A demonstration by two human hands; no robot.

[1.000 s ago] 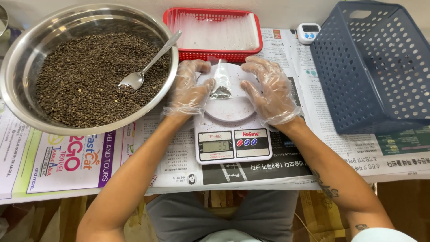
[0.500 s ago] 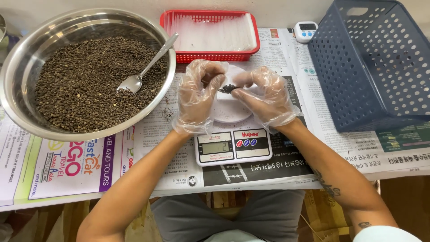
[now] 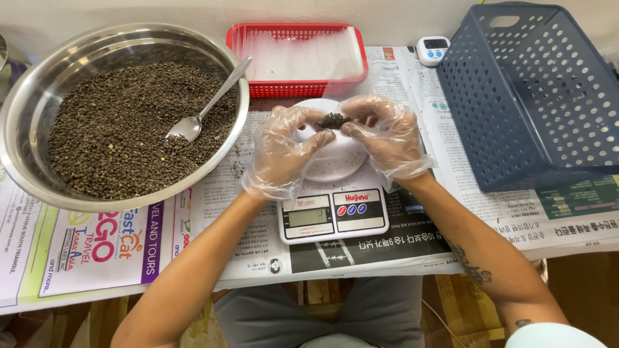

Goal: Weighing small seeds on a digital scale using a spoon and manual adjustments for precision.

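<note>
My left hand point(image 3: 284, 149) and my right hand point(image 3: 385, 134), both in clear plastic gloves, meet above the white round pan of a small digital kitchen scale point(image 3: 334, 212). Between their fingertips they pinch a small clear packet of dark peppercorns point(image 3: 333, 120), lifted off the pan. To the left stands a big steel bowl point(image 3: 39, 96) heaped with black peppercorns point(image 3: 122, 129); a metal spoon point(image 3: 203, 108) leans in it, handle over the right rim.
A red plastic tray point(image 3: 298, 86) with clear empty bags lies behind the scale. A small white timer point(image 3: 432, 49) sits beside it. A large blue perforated basket point(image 3: 535, 96) stands at the right. Newspaper point(image 3: 451, 212) covers the table, whose front edge is near me.
The packet stood on the scale pan between my hands a second ago. Both hands have since closed on it and lifted it, bunching it small between the fingertips.
</note>
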